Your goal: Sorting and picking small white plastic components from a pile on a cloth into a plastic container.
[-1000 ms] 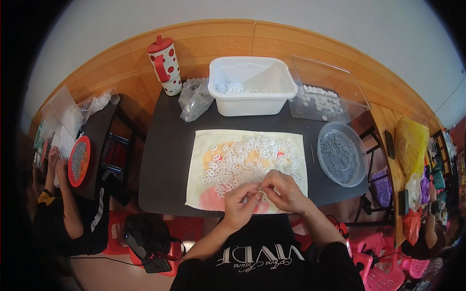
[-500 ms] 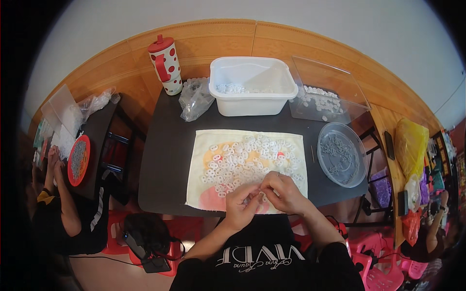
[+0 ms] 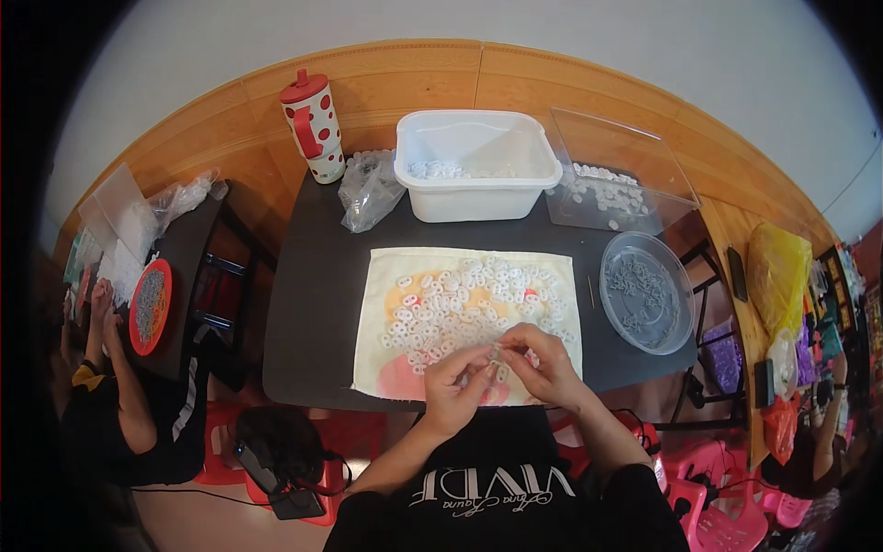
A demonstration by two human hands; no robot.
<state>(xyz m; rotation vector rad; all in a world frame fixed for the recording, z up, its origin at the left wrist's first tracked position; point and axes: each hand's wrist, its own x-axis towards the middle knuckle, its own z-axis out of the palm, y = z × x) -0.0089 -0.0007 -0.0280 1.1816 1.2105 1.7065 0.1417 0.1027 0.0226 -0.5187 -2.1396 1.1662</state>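
Observation:
My left hand (image 3: pixel 455 386) and my right hand (image 3: pixel 544 364) meet over the near edge of a pale cloth (image 3: pixel 377 368) spread on a black table (image 3: pixel 313 276). Between their fingertips they pinch a small white plastic piece (image 3: pixel 495 354). A heap of several small white ring-shaped pieces (image 3: pixel 460 304) lies on the cloth just beyond my fingers. A thin stick (image 3: pixel 590 292) lies on the table right of the cloth.
A white tub (image 3: pixel 474 166) with a few pieces stands at the back, beside a clear lid (image 3: pixel 616 175), a crumpled plastic bag (image 3: pixel 368 189) and a red-dotted cup (image 3: pixel 315 124). A round clear dish (image 3: pixel 646 290) sits at right. Another person (image 3: pixel 110 386) works at a side table, left.
My hands have stayed at the cloth's near edge, with only small finger movements on the piece between them.

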